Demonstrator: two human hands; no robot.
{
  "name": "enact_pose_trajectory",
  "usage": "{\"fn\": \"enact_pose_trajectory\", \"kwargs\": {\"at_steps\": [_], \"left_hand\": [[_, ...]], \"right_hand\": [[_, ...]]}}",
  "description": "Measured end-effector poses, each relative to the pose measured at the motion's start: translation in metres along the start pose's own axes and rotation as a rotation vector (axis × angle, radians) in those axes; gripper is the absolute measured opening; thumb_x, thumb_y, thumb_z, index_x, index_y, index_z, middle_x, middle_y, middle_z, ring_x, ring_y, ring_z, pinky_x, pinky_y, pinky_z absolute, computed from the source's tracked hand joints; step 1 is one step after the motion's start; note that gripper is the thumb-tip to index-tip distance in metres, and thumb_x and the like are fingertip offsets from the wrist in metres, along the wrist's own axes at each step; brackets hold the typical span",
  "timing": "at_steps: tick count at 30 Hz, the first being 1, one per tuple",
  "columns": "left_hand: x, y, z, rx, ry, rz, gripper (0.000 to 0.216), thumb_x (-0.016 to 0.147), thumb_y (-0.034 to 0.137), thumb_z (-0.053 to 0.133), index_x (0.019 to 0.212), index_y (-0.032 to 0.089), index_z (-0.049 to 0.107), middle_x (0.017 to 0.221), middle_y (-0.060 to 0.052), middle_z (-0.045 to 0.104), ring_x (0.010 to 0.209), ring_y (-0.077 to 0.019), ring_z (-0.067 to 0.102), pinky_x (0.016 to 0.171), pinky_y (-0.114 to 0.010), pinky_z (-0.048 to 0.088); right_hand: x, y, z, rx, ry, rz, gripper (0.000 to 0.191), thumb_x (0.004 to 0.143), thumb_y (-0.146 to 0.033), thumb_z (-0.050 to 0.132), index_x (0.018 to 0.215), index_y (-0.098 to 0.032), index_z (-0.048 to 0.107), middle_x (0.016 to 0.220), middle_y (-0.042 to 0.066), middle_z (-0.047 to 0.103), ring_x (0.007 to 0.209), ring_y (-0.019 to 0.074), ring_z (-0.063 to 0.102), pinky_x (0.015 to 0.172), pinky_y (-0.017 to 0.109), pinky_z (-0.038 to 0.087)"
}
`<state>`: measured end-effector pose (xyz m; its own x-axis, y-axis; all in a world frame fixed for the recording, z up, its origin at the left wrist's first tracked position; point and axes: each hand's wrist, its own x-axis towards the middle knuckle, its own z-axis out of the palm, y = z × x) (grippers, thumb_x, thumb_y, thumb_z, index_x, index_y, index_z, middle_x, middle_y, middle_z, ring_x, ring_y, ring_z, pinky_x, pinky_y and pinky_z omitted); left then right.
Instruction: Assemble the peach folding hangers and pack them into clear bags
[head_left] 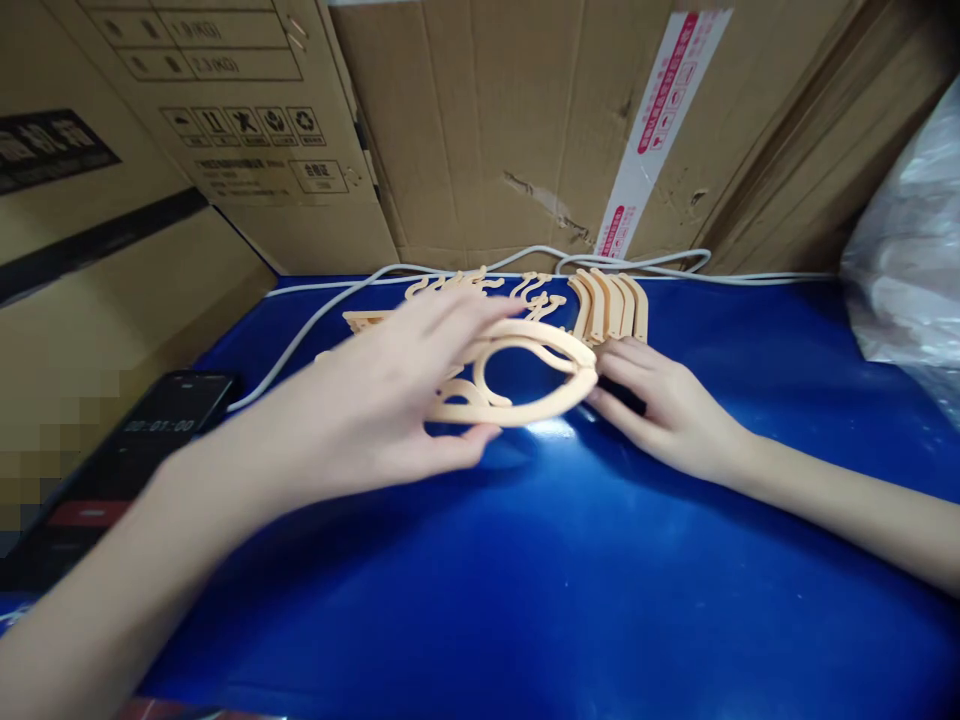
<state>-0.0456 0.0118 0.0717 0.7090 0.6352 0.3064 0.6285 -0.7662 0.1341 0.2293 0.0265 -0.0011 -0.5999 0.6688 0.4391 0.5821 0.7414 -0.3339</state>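
A beige plastic folding hanger (551,410), its arms bent into a pointed oval, is held above the blue table. My left hand (375,390) grips it from the left, thumb below and fingers over the top. At its pointed right end, my right hand (660,405) has thumb and fingers closed about the tip; the exact contact is partly hidden. Behind my hands lie several loose beige hooks (534,290). A row of curved beige hanger arms (619,305) sits just beyond my right fingers. More beige pieces (364,318) show partly behind my left hand.
A phone (161,420) showing a timer lies at the left. The white cable (307,335) runs along the back of the blue table (525,600). Cardboard boxes (480,130) wall the back and left, and clear plastic wrapping (907,230) bulges in at the right.
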Motion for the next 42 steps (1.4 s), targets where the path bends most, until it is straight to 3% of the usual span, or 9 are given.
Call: {"fn": "enact_pose_trajectory", "kwargs": {"at_steps": [2,6,13,17,23,27,36,42], "left_hand": [[-0.002,-0.016,-0.016,-0.004,0.021,-0.088,0.066,0.082,0.045,0.063,0.141,0.024,0.042,0.135,-0.001,0.056,0.119,-0.0250,0.059,0.104,-0.036,0.048],[-0.011,-0.051,-0.034,0.018,-0.061,-0.327,0.066,0.076,0.062,0.063,0.133,0.032,0.052,0.125,0.002,0.064,0.108,-0.0262,0.065,0.091,-0.037,0.055],[-0.023,-0.089,-0.028,-0.109,-0.117,-0.447,0.065,0.077,0.059,0.066,0.134,0.033,0.052,0.131,0.005,0.062,0.116,-0.0224,0.062,0.102,-0.033,0.048],[-0.023,-0.094,-0.025,-0.140,-0.123,-0.444,0.066,0.074,0.059,0.069,0.133,0.033,0.054,0.128,0.005,0.064,0.113,-0.0226,0.063,0.100,-0.034,0.050],[-0.021,-0.089,-0.026,-0.204,-0.145,-0.473,0.065,0.078,0.054,0.069,0.133,0.024,0.053,0.132,-0.002,0.062,0.116,-0.0250,0.060,0.104,-0.042,0.046],[-0.020,-0.087,-0.025,-0.209,-0.148,-0.469,0.064,0.077,0.054,0.070,0.133,0.026,0.054,0.131,-0.001,0.063,0.115,-0.0246,0.061,0.103,-0.038,0.047],[-0.023,-0.091,-0.022,-0.207,-0.184,-0.446,0.061,0.079,0.044,0.069,0.136,0.028,0.052,0.137,0.000,0.059,0.119,-0.0243,0.058,0.109,-0.043,0.042],[-0.023,-0.092,-0.022,-0.218,-0.179,-0.463,0.067,0.077,0.049,0.071,0.137,0.027,0.052,0.138,-0.003,0.058,0.120,-0.0264,0.057,0.109,-0.046,0.042]], "right_hand": [[0.000,-0.002,0.001,-0.075,-0.073,-0.100,0.019,0.097,-0.024,0.049,0.106,-0.018,0.065,0.114,0.011,0.067,0.104,0.0228,0.062,0.090,0.038,0.050],[-0.002,-0.002,0.002,-0.117,-0.169,-0.165,0.025,0.097,-0.025,0.049,0.115,-0.021,0.066,0.135,0.010,0.061,0.119,0.0237,0.059,0.099,0.041,0.048],[-0.002,-0.001,0.002,-0.123,-0.212,-0.128,0.027,0.099,-0.027,0.046,0.118,-0.023,0.065,0.137,0.008,0.061,0.120,0.0238,0.060,0.095,0.043,0.051],[0.000,-0.001,0.003,-0.127,-0.211,-0.131,0.027,0.099,-0.027,0.045,0.117,-0.023,0.065,0.137,0.009,0.061,0.118,0.0245,0.061,0.094,0.044,0.051],[-0.001,-0.002,0.002,-0.122,-0.221,-0.125,0.027,0.098,-0.026,0.046,0.117,-0.022,0.065,0.137,0.010,0.061,0.118,0.0258,0.061,0.093,0.046,0.052],[0.000,-0.003,0.001,-0.118,-0.221,-0.121,0.027,0.097,-0.026,0.046,0.117,-0.023,0.064,0.137,0.010,0.061,0.119,0.0262,0.061,0.093,0.047,0.052],[0.000,-0.002,0.001,-0.118,-0.240,-0.117,0.027,0.099,-0.027,0.044,0.118,-0.022,0.063,0.139,0.010,0.059,0.120,0.0265,0.059,0.092,0.048,0.051],[0.000,-0.002,0.001,-0.112,-0.230,-0.122,0.026,0.098,-0.026,0.045,0.117,-0.022,0.063,0.137,0.010,0.060,0.117,0.0259,0.061,0.092,0.046,0.051]]}}
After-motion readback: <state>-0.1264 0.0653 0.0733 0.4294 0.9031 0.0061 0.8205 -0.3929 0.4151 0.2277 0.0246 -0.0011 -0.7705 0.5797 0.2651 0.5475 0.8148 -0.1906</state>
